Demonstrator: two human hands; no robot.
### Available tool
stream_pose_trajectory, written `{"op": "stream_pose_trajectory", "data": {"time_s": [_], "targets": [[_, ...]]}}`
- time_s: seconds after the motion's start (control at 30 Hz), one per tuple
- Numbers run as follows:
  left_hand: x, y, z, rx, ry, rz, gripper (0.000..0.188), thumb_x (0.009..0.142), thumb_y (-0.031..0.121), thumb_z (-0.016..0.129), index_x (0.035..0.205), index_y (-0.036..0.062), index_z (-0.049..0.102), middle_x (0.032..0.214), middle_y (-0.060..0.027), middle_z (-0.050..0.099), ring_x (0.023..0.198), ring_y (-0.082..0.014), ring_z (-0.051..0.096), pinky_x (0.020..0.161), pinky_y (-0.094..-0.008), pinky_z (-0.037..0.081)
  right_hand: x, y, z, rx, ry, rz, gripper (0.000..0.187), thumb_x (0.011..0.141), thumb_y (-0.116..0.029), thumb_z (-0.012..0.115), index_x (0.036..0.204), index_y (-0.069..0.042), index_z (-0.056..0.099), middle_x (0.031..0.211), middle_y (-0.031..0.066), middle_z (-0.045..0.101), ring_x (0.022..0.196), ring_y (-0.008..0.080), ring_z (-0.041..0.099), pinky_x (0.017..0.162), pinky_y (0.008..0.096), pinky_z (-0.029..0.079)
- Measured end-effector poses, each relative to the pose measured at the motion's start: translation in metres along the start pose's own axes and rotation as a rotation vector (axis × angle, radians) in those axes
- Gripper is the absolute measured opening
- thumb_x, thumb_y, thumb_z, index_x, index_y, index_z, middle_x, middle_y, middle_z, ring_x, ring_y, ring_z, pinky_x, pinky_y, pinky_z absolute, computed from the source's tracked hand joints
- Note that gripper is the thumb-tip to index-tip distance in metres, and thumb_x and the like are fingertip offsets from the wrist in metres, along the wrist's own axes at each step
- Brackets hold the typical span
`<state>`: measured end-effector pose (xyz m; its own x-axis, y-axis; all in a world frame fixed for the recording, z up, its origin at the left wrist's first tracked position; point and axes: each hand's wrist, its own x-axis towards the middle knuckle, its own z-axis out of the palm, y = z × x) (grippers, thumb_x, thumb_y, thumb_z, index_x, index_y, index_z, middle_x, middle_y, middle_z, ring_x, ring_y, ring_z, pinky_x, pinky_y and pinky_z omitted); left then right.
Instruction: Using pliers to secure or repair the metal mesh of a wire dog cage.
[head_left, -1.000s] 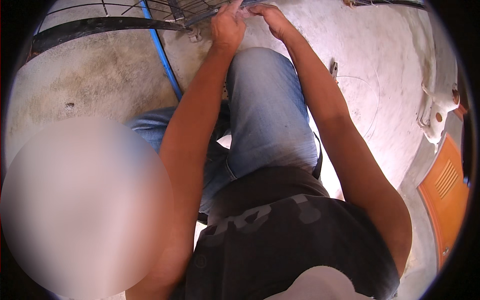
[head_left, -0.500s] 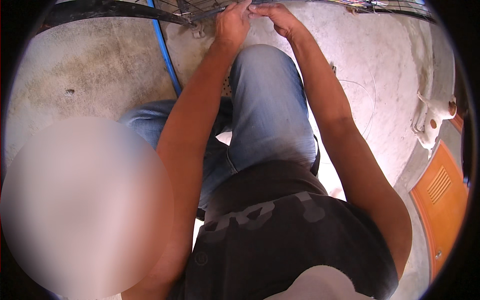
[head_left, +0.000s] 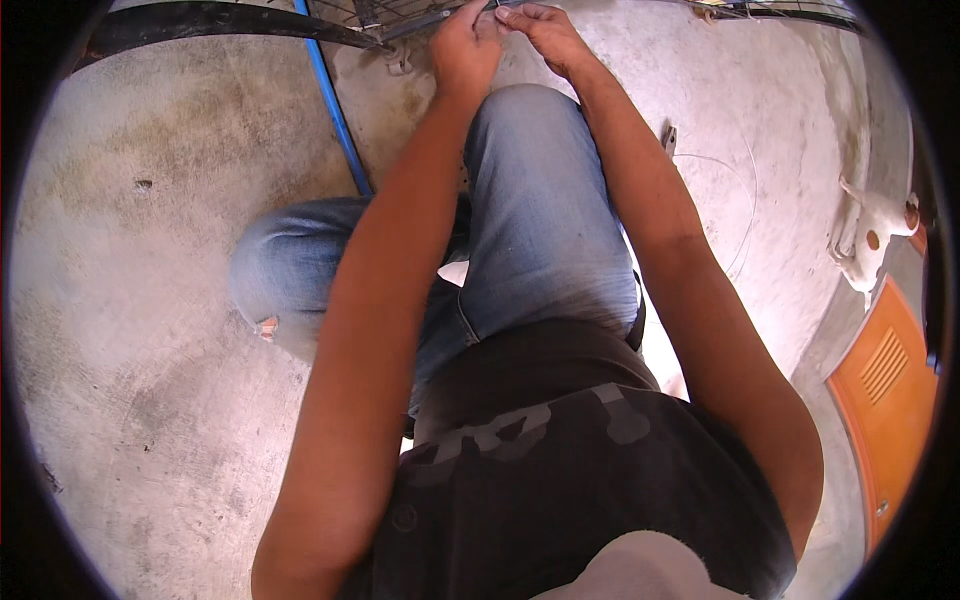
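Observation:
At the top edge, my left hand [head_left: 466, 55] is closed beside the lower frame bar of a wire mesh cage [head_left: 418, 22]. What its fingers hold is partly cut off by the picture's edge. Close on its right, my right hand [head_left: 548, 36] pinches with thumb and bent fingers at a thin dark strand [head_left: 491, 6] that looks like wire. The fingertips of both hands nearly meet there, against the cage's edge. Below them rises my bent knee in blue jeans [head_left: 535, 150].
A blue pipe [head_left: 330, 100] runs along the concrete floor [head_left: 150, 240] at left. Right of my forearm lie a metal tool's end [head_left: 670, 138] and a loop of thin wire [head_left: 752, 200]. A white and brown animal [head_left: 875, 238] lies near an orange door [head_left: 880, 370].
My right fingers have curled in more, and my left hand has turned slightly. The view has shifted a little, showing more of the metal tool on the floor.

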<state>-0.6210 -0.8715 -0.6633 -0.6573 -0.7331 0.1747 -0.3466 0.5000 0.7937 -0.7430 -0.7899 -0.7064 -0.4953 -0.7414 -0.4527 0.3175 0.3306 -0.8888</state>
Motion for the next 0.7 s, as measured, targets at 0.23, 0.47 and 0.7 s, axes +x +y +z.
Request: {"op": "stream_pose_trajectory", "data": {"time_s": [0.23, 0.47, 0.7], "targets": [[0.007, 0.002, 0.01, -0.593, -0.074, -0.762, 0.029, 0.087, 0.024, 0.067, 0.105, 0.0011, 0.066, 0.097, -0.0102, 0.068, 0.085, -0.0184, 0.062, 0.073, -0.0302, 0.049, -0.008, -0.017, -0.006, 0.042, -0.033, 0.15, 0.045, 0.081, -0.041, 0.073, 0.104, -0.003, 0.069, 0.109, 0.0113, 0.065, 0.127, 0.0264, 0.042, 0.108, 0.0426, 0.026], [0.019, -0.005, 0.022, -0.714, -0.108, -0.951, 0.024, 0.087, 0.025, 0.069, 0.098, 0.0038, 0.066, 0.089, -0.004, 0.065, 0.08, -0.0163, 0.061, 0.071, -0.03, 0.049, -0.007, -0.01, -0.007, 0.093, -0.038, 0.252, 0.044, 0.082, -0.036, 0.073, 0.11, -0.003, 0.068, 0.114, 0.0103, 0.064, 0.126, 0.0258, 0.042, 0.107, 0.041, 0.026], [0.01, -0.01, 0.04, -0.615, -0.054, -0.694, 0.024, 0.089, 0.022, 0.066, 0.098, -0.0004, 0.065, 0.085, -0.0063, 0.066, 0.074, -0.0168, 0.063, 0.068, -0.0314, 0.05, 0.004, 0.009, -0.023, 0.227, -0.09, 0.15, 0.041, 0.077, -0.023, 0.071, 0.112, -0.003, 0.066, 0.117, 0.0124, 0.063, 0.128, 0.0267, 0.04, 0.106, 0.0431, 0.026]]}}
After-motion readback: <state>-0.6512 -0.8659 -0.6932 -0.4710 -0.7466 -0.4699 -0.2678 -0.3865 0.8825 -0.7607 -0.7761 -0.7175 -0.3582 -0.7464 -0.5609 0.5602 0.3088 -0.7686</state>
